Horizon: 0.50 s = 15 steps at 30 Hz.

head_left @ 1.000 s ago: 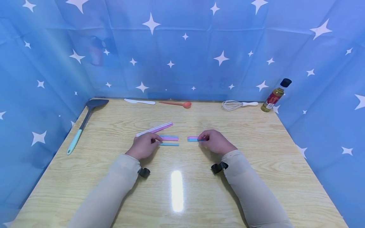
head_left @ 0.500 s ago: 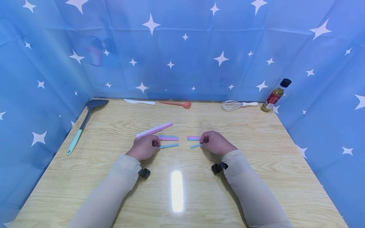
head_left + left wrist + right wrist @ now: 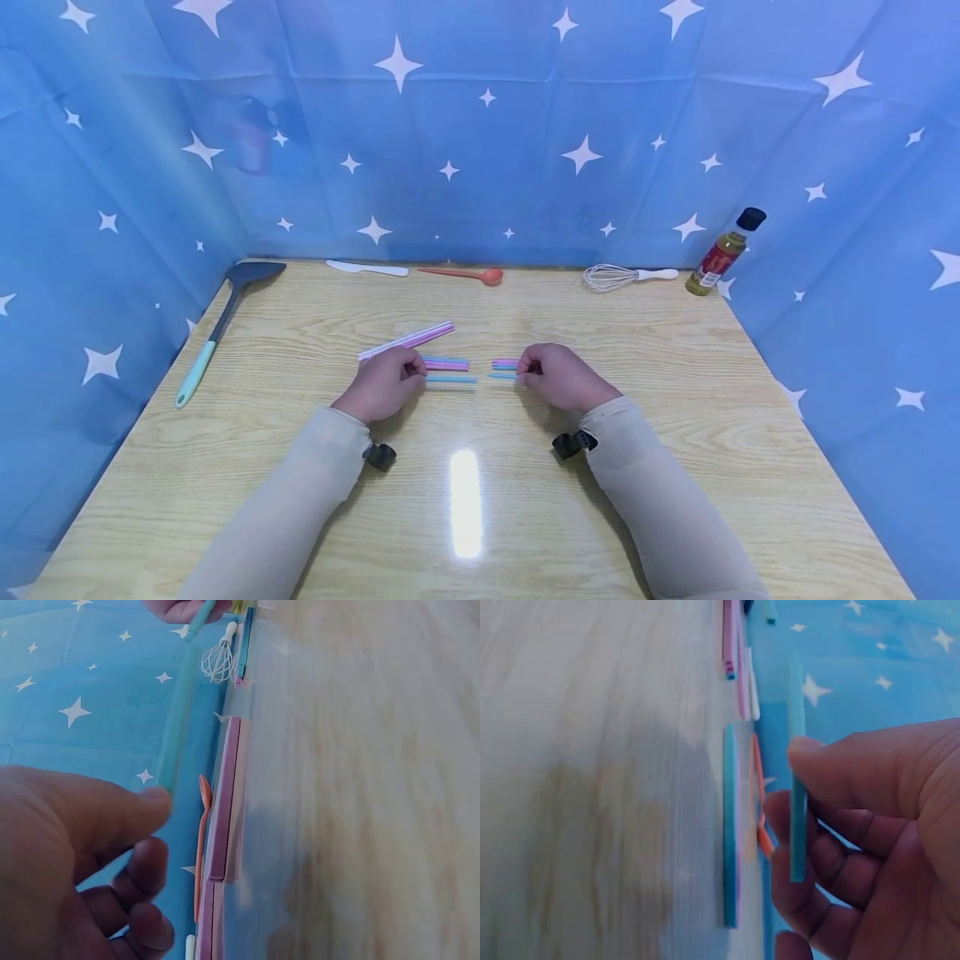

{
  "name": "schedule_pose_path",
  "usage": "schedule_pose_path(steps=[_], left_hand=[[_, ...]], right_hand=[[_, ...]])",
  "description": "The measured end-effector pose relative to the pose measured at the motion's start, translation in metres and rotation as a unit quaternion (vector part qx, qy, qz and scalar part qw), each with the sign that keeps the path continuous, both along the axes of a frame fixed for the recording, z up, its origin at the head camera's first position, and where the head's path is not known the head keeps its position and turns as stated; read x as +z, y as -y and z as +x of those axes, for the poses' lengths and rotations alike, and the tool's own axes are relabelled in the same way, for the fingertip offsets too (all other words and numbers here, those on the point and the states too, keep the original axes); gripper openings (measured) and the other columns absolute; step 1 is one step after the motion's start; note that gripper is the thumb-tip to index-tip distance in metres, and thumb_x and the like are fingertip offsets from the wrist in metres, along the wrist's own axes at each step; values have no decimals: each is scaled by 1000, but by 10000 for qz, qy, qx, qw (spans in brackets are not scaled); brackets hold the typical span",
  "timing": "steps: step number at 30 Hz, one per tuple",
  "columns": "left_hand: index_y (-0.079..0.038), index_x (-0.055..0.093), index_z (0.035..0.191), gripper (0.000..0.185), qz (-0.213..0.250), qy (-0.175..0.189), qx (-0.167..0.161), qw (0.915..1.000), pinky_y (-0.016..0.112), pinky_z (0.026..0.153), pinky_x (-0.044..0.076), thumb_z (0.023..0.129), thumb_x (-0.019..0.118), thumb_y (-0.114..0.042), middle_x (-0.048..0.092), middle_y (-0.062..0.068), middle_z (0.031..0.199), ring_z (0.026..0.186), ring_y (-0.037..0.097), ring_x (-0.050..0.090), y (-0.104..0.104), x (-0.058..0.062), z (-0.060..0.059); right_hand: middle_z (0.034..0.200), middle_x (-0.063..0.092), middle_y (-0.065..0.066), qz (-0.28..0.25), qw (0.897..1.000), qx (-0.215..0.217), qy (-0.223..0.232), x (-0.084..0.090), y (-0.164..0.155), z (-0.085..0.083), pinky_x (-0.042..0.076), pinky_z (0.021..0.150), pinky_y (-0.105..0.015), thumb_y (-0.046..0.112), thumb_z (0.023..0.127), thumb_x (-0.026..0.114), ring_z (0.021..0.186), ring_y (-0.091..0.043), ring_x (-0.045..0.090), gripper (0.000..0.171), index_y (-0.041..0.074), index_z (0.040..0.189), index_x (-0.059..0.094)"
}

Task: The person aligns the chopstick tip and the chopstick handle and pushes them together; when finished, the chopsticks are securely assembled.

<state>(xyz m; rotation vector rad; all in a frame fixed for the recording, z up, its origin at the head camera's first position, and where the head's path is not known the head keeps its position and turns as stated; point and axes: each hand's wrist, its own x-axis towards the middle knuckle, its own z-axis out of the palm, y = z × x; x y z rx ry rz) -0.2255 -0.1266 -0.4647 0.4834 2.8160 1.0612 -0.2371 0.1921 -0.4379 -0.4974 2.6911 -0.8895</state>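
My left hand (image 3: 378, 385) pinches a thin blue stick (image 3: 452, 379) between thumb and fingers; it points right. The right hand (image 3: 558, 379) pinches a second blue stick (image 3: 799, 832), which points left. The ends of these two sticks face each other across a small gap. In both wrist views they appear raised off the table. Just beyond the left stick lies a pink and blue bundle of sticks (image 3: 447, 365), partly hidden by the left hand. A similar bundle (image 3: 504, 364) lies beyond the right stick, mostly covered by the right hand.
A slanted white and pink bundle of sticks (image 3: 408, 339) lies behind the left hand. Along the wooden table's back edge are a spatula (image 3: 225, 308), a white knife (image 3: 367, 268), a red spoon (image 3: 465, 273), a whisk (image 3: 626, 276) and a bottle (image 3: 716, 258). Starred blue cloth surrounds the table.
The right hand has drawn a blue stick off its bundle toward me, then moved it left. The left hand's blue stick has tilted, then levelled and shifted right. Their ends are closer.
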Motion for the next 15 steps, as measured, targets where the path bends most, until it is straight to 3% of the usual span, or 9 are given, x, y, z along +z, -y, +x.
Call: schedule_pose_path(steps=[4,15], left_hand=[[-13,70,99,3,192,-95,-3,9998,48,96,42,101,70,-16,68,0,101,88,17,58,-1,0,0],[-11,69,99,5,485,-122,-2,9987,36,82,43,102,68,-14,66,1,101,82,17,52,-2,2,3]], right_hand=[[85,63,-2,-162,9998,111,-91,3,4,3,48,73,-34,6,100,67,77,-17,55,8,10,93,69],[83,61,-2,-311,9994,137,-69,11,8,9,46,68,-34,5,100,67,73,-17,52,9,10,93,68]])
